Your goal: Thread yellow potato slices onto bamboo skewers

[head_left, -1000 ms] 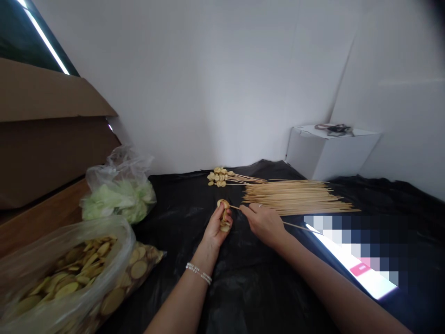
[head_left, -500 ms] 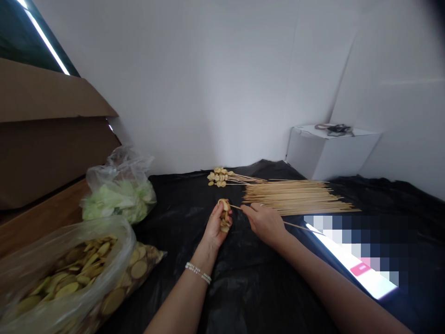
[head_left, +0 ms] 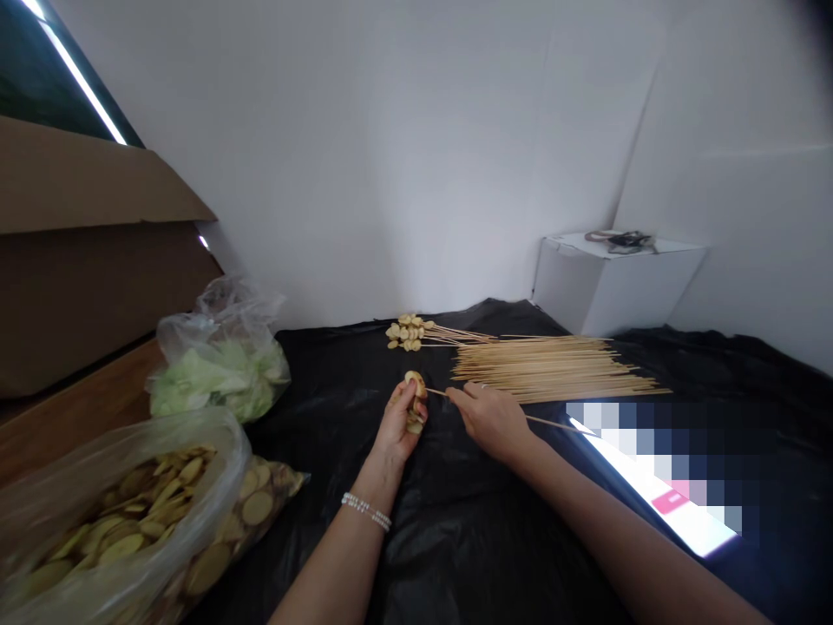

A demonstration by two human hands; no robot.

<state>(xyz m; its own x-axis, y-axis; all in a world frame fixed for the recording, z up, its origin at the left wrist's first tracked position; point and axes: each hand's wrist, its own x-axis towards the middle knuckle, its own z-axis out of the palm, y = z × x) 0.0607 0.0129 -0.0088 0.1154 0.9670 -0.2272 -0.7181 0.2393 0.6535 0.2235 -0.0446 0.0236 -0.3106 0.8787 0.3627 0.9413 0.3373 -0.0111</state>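
Observation:
My left hand (head_left: 398,421) is closed around several pale potato slices (head_left: 415,382), some showing between the thumb and fingers. My right hand (head_left: 493,421) pinches a long wooden skewer (head_left: 553,423), whose tip end meets the slice at the top of my left hand. The other end of the skewer sticks out behind my right hand toward the lit screen. Beyond my hands lie finished-looking skewers with slices on their ends (head_left: 409,332). A wide row of bare skewers (head_left: 553,369) rests just past my right hand.
An open plastic bag of potato slices (head_left: 123,521) stands front left, with a bag of pale green leafy vegetable (head_left: 225,373) behind it. A lit phone-like screen (head_left: 677,503) lies right, partly pixelated. Black sheeting (head_left: 338,365) covers the surface; a white box (head_left: 618,282) stands back right.
The view has shifted slightly. My left hand still grips the slices and my right hand the skewer; the top slice is turned a little, with the skewer still against it.

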